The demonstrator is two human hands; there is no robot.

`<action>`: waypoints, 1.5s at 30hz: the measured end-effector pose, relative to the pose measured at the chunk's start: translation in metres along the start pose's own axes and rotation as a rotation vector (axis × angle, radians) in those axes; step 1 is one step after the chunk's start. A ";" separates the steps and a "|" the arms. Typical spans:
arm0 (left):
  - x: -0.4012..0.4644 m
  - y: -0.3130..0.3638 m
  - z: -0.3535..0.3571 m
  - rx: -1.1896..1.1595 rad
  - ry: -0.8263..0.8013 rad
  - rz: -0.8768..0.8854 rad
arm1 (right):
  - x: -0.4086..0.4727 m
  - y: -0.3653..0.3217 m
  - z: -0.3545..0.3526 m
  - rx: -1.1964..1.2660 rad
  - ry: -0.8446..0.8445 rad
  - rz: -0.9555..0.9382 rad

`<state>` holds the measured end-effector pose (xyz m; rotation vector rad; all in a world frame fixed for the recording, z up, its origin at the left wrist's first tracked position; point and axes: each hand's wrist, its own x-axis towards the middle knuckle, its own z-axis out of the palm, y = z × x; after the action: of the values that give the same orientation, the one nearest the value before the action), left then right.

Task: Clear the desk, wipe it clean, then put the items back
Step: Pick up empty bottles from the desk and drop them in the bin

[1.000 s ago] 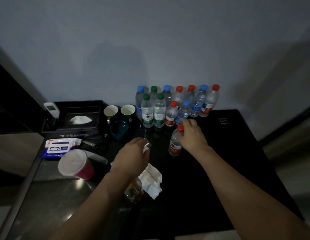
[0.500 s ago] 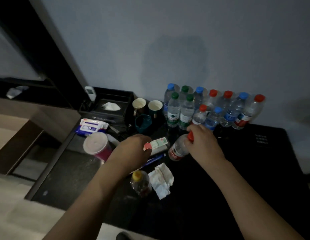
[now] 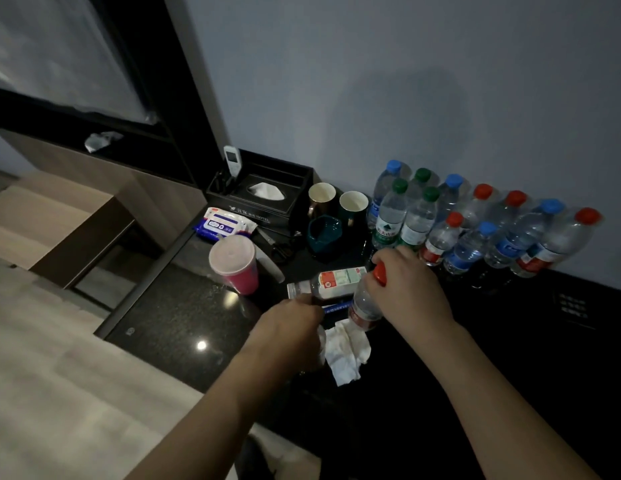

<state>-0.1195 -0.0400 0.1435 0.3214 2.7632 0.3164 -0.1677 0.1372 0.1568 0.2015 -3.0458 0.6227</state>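
Right grip (image 3: 408, 289) is curled round the neck of a tilted clear plastic bottle with a red cap (image 3: 366, 303), held just above the black glossy desk (image 3: 184, 317). Left grip (image 3: 288, 332) has its fingers bent over a blue pen (image 3: 337, 307), beside a crumpled white tissue (image 3: 343, 351); whether it pinches the pen I cannot tell. Behind, upright water bottles (image 3: 475, 223) line the wall, then a black tissue box (image 3: 264, 199), a pink lidded cup (image 3: 234, 263), and a small labelled bottle lying flat (image 3: 328, 282).

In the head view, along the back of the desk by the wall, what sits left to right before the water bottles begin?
White remote → black tissue box → gold-toned mug → dark green mug.
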 end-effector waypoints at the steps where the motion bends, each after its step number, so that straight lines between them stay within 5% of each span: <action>1: -0.004 -0.001 -0.003 -0.006 0.019 -0.001 | 0.000 -0.004 -0.001 0.001 0.005 -0.010; 13: -0.106 -0.104 -0.063 -0.111 0.359 -0.262 | 0.002 -0.170 0.009 0.092 0.005 -0.350; 26: -0.348 -0.318 -0.066 -0.210 0.685 -0.779 | -0.086 -0.471 0.129 0.150 -0.192 -0.773; 34: -0.430 -0.430 -0.061 -0.286 0.755 -0.972 | -0.110 -0.605 0.197 0.165 -0.365 -0.917; 45: -0.427 -0.614 -0.106 -0.225 0.745 -1.090 | -0.025 -0.769 0.290 0.207 -0.426 -0.926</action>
<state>0.1224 -0.7524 0.2149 -1.5803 2.9836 0.4887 -0.0414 -0.6750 0.1883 1.7897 -2.7066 0.8461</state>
